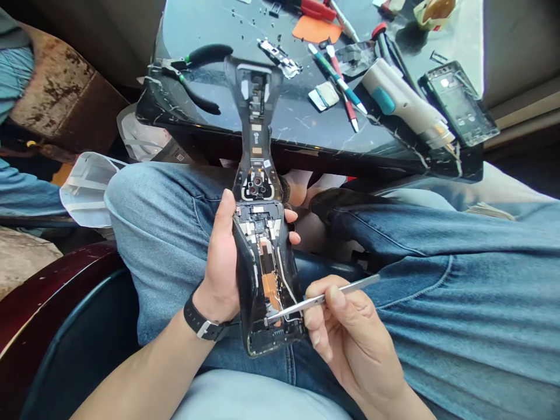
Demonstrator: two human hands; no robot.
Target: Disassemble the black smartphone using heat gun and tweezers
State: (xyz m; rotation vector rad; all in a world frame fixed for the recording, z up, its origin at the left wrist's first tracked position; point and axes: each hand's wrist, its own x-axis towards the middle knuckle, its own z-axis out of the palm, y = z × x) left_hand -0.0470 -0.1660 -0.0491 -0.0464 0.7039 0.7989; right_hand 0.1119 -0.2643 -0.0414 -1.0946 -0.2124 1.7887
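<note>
Over jeans (437, 291), opened smartphone (266, 280), long axis running forward

One opened smartphone (265, 274), one steel spudger (324, 299) off surface (284, 111). On surface: one pair needle-nose pliers (192, 76), one phone housing (459, 102), one orange pad (315, 29).

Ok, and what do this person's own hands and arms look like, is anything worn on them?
The left hand and right hand are bare, with no gloves, and the forearms show no sleeves. The left wrist wears a black strap with a silver clasp.
</note>
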